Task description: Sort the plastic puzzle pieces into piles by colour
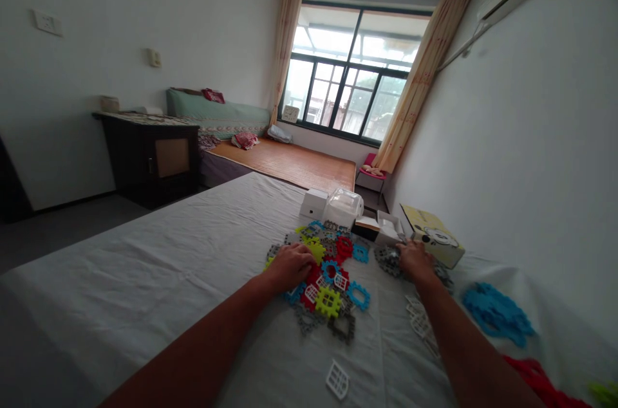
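Observation:
My left hand (292, 264) rests on a mixed pile of toothed plastic building pieces, its fingers bent loosely over them beside a yellow-green piece (315, 248). Red (344, 247), blue (358, 295) and grey pieces (342, 327) lie jumbled there, with small white window-shaped pieces (340, 281) among them. To the right, my right hand (416, 260) is at a heap of grey pieces (387, 261); its fingertips are closed together at a grey piece, partly hidden by the hand. Under my right forearm lie several white window pieces (418, 316). One more white window piece (337, 380) sits alone near the front.
A blue heap (497, 311) and a red heap (545, 379) lie at the right. Behind the pile stand a white box (315, 204), a clear plastic container (344, 205), an open box (389, 228) and a yellow box (431, 234). A white cloth (159, 286) covers the table.

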`<action>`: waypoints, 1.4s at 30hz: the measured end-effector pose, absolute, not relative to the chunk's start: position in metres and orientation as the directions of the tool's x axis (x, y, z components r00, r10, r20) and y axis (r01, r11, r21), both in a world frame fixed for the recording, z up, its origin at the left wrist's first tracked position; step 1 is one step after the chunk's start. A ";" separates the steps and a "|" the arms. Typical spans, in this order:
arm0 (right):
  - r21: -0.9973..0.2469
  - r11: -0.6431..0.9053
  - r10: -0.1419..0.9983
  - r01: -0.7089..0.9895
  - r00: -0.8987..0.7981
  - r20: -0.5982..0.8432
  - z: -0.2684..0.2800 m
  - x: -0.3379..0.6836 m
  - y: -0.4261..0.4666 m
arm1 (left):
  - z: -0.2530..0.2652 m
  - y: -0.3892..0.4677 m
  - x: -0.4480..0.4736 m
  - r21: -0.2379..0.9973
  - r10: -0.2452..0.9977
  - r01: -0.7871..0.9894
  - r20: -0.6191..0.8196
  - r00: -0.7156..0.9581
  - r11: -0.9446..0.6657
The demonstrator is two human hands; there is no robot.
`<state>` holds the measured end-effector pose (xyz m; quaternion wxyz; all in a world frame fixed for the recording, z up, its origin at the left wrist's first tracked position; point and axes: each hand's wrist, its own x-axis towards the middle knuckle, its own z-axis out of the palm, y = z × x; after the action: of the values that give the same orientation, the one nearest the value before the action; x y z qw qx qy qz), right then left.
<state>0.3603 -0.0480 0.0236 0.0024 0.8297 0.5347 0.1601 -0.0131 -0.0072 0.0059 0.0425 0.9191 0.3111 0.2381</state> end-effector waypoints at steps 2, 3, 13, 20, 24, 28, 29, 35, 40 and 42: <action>0.194 -0.421 0.896 0.886 0.373 0.239 0.021 0.365 -0.043 | 0.006 -0.008 -0.013 0.222 0.588 0.550 0.414 0.694 -0.805; 0.199 -0.420 0.897 0.885 0.373 0.236 0.019 0.366 -0.041 | 0.006 -0.008 -0.013 0.221 0.589 0.551 0.416 0.693 -0.805; 0.182 -0.416 0.876 0.891 0.339 0.343 0.018 0.366 -0.052 | 0.010 -0.012 -0.012 0.231 0.587 0.542 0.401 0.703 -0.808; 0.151 -0.402 0.885 0.903 0.341 0.316 0.024 0.385 -0.044 | 0.009 -0.010 -0.014 0.228 0.594 0.551 0.395 0.701 -0.803; 0.150 -0.368 0.909 0.918 0.321 0.267 0.024 0.379 -0.044 | 0.008 -0.008 -0.014 0.225 0.597 0.557 0.394 0.698 -0.799; 0.127 -0.337 0.928 0.933 0.307 0.209 0.031 0.369 -0.050 | 0.008 -0.008 -0.013 0.227 0.593 0.552 0.406 0.695 -0.803; 0.124 -0.331 0.932 0.935 0.304 0.197 0.034 0.367 -0.052 | 0.008 -0.008 -0.013 0.229 0.592 0.549 0.407 0.696 -0.804; 0.090 -0.316 0.915 0.945 0.278 0.293 0.051 0.346 -0.064 | 0.011 -0.008 -0.014 0.237 0.594 0.549 0.410 0.692 -0.802; -0.106 -0.003 0.983 0.994 0.023 0.181 0.045 0.299 -0.071 | 0.012 -0.007 -0.014 0.246 0.611 0.562 0.405 0.681 -0.790; -0.127 0.042 0.984 0.991 -0.019 0.177 0.032 0.283 -0.069 | 0.012 -0.007 -0.015 0.246 0.611 0.563 0.404 0.681 -0.789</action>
<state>0.2834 -0.0686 0.0320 -0.1083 0.6920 0.7135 0.0163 -0.0148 -0.0067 0.0118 0.0509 0.9152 0.3207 0.2386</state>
